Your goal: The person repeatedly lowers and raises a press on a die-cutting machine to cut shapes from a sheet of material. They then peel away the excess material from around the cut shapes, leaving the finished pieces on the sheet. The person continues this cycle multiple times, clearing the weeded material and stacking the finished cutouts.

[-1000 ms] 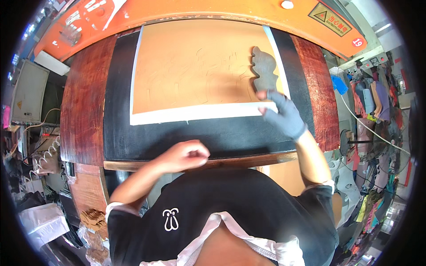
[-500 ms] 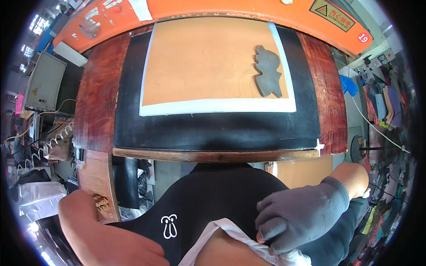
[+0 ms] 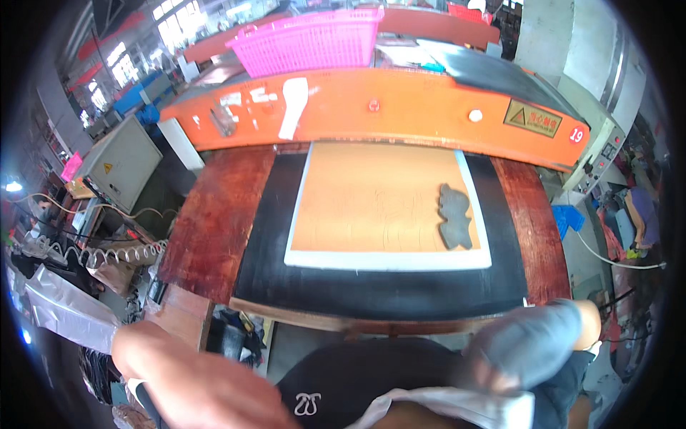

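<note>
My right hand (image 3: 525, 347), in a grey glove, is at the lower right in front of my body. White cloth (image 3: 493, 411) lies just below its fingers; motion blur hides whether they grip it. My bare left hand (image 3: 236, 400) reaches in at the lower left beside my black shirt (image 3: 357, 372), blurred, its fingers not readable. Beyond both hands, a tan sheet (image 3: 371, 207) lies over a white sheet (image 3: 386, 261) on a black mat (image 3: 343, 289). Curved cut lines mark the tan sheet. A dark grey figure-shaped piece (image 3: 455, 218) rests flat near its right edge.
An orange machine beam (image 3: 421, 114) spans the table's far side, with a pink basket (image 3: 307, 43) on top. Reddish wooden panels (image 3: 214, 222) flank the mat. A grey cabinet (image 3: 121, 161) and a coiled hose (image 3: 107, 250) are at left; a blue object (image 3: 567, 220) is at right.
The view has tilted upward, so the table sits lower and the basket shows. Both hands remain near my body and are now more blurred. The dark grey piece stays on the tan sheet.
</note>
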